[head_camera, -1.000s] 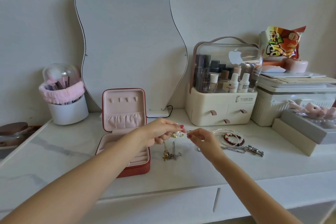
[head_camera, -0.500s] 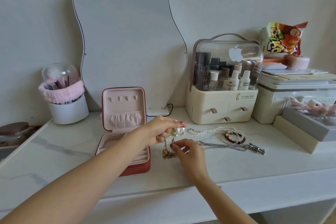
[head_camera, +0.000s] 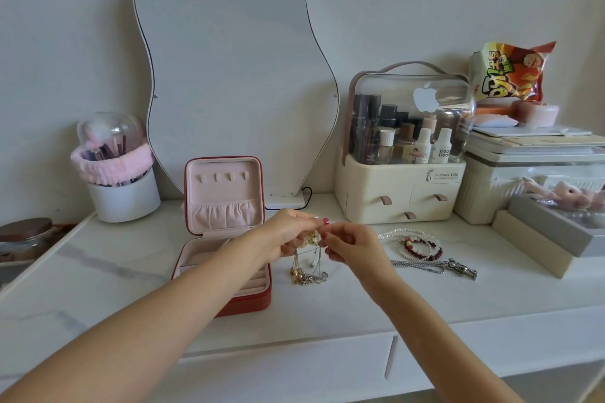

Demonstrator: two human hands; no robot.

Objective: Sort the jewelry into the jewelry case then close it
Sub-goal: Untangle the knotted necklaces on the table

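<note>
- Left hand (head_camera: 288, 234) fingers pinch the top of a tangle of chains (head_camera: 309, 267); its lower end lies on the desk (head_camera: 327, 311).
- Right hand (head_camera: 352, 244), at 3 o'clock of the left, curls its fingers onto the same tangle.
- The open red jewelry case (head_camera: 226, 235) stands at 9 o'clock of the hands.
- Pearl strand (head_camera: 402, 232), beaded bracelets (head_camera: 422, 249) and silver chain (head_camera: 435, 267) lie at 3 o'clock.

Jewelry case (head_camera: 226, 271) open on the table (head_camera: 98, 271), mirror (head_camera: 229, 75) behind it. Chains (head_camera: 307, 273) just right of case; bracelets (head_camera: 419, 247) further right, organizer (head_camera: 402, 186) behind them
</note>
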